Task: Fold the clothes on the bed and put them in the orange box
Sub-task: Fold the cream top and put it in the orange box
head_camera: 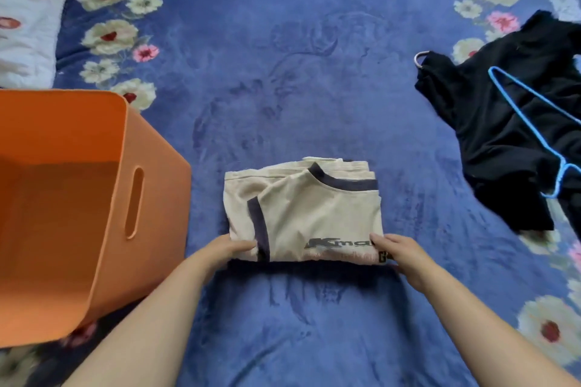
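**On the bed: folded shirt ready to lift**

On the blue floral bed (298, 56), right in front of me, lies the beige T-shirt (303, 214), already folded into a compact rectangle with its dark collar band and sleeve trim showing on top. I hold it by the near edge: my left hand (231, 250) grips the near-left corner, fingers curled over the top layer, and my right hand (397, 250) grips the near-right corner the same way.

To do this well, I judge I should slide my fingers under the whole stack, not just the top layers, lift both sides level so the fold stays together, and carry it left without letting the far edge droop.

My orange box (72, 198) stands just beside the shirt on my left, open and tilted towards me. Well apart on my right lies a black garment (503, 141) with a blue hanger (534, 122) on it, not yet folded.
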`<action>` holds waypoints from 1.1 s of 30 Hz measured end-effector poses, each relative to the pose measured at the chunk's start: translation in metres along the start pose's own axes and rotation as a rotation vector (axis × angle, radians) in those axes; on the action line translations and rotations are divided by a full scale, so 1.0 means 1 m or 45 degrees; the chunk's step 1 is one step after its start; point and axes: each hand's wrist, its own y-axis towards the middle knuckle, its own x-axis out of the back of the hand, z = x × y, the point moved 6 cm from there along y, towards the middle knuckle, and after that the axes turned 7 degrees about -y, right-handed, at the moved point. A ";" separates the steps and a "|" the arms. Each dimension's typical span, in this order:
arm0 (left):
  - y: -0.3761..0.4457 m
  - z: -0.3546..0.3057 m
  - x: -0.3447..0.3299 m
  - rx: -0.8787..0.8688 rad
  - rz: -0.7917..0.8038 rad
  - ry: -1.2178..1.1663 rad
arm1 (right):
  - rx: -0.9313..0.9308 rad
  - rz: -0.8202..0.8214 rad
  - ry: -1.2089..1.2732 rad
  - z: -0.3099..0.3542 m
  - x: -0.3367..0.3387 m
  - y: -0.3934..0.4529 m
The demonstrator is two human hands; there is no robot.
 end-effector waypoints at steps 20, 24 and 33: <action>0.021 -0.016 0.009 -0.195 -0.368 0.001 | 0.055 -0.127 0.503 0.002 -0.004 0.009; 0.025 -0.016 0.011 -0.180 -0.561 0.402 | -0.087 -0.324 0.217 -0.005 -0.008 0.021; 0.042 -0.034 0.006 -0.168 -0.399 -0.242 | -0.055 -0.485 0.014 0.018 0.002 0.038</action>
